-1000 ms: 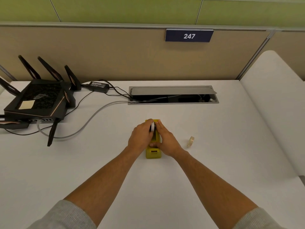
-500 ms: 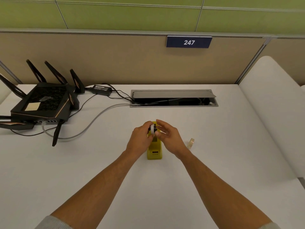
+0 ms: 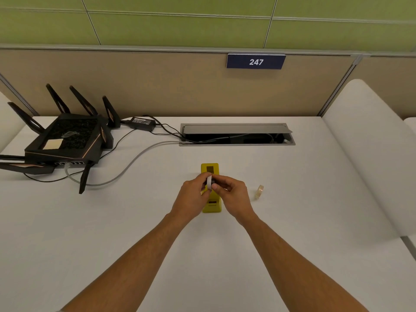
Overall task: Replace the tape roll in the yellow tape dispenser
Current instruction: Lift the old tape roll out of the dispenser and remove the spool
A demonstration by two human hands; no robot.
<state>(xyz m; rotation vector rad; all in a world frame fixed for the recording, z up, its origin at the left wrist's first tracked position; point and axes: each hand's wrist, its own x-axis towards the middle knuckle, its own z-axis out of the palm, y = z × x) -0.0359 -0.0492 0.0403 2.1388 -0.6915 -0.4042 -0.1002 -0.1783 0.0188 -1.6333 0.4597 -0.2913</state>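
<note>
Both hands meet at mid-frame over the dispenser: the left hand and right hand together pinch a white roll held on edge just above it. The dispenser stands on the bench. A clear roll lies apart to its right. A router sits at upper left.

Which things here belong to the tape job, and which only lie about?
Job: yellow tape dispenser; white tape roll, held by left hand and right hand; clear tape roll.
Lying about: router; power adapter; grey cable; sign 247.
</note>
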